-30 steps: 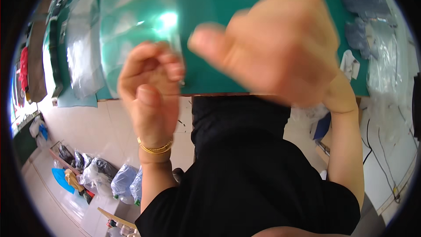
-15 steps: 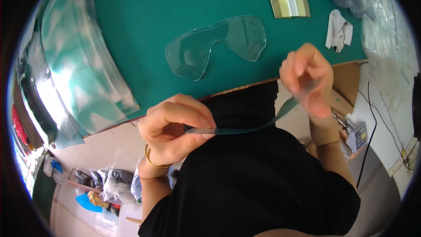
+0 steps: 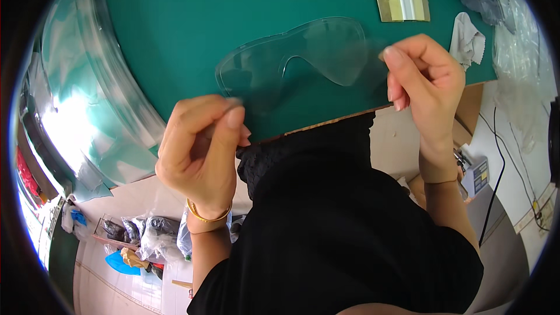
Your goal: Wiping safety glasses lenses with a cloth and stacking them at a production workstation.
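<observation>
now i see both hands pinched on the clear goggle lens [image 3: 294, 61], left hand [image 3: 201, 151] at its near-left end, right hand [image 3: 423, 73] at its right end, held above the green worktop [image 3: 192, 17] (edges only, likely sparing smudges).

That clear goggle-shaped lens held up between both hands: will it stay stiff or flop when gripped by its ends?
The clear lens probably flexes rather than flops: it looks like a thin sheet, yet holds its shape between the left hand and right hand. Likely light, since fingertip pinches carry it. Its glossy surface may be slippery.
</observation>
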The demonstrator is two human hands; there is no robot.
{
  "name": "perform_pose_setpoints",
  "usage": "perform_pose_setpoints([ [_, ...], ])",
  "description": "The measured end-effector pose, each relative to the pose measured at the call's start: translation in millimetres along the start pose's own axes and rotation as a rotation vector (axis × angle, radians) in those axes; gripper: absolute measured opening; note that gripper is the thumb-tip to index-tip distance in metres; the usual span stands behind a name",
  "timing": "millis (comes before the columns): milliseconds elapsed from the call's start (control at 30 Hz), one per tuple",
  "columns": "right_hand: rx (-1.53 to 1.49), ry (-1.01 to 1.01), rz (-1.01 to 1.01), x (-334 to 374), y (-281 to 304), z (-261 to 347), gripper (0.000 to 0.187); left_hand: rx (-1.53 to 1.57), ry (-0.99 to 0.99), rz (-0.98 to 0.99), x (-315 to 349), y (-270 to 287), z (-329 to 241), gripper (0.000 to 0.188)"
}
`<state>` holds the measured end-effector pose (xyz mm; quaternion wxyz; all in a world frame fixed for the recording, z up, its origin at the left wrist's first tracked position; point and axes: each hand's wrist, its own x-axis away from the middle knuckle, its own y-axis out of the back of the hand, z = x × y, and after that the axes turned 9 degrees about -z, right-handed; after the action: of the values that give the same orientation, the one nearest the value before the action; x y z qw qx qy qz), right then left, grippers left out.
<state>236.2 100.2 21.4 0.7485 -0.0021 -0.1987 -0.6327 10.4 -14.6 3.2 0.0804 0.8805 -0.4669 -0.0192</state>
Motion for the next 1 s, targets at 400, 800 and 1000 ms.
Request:
perform_pose_setpoints([
  [400,0.154,0.036,-0.052,-10,-13,-5,0.021,-0.211,0.024,-0.139,-4,-21,2,0.031],
  [800,0.189,0.018,-0.057,-9,-19,-3,0.020,-0.228,0.038,-0.185,-4,-23,1,0.034],
  [1000,0.181,0.015,-0.053,-9,-18,-4,0.020,-0.241,0.035,-0.192,-4,-24,1,0.035],
])
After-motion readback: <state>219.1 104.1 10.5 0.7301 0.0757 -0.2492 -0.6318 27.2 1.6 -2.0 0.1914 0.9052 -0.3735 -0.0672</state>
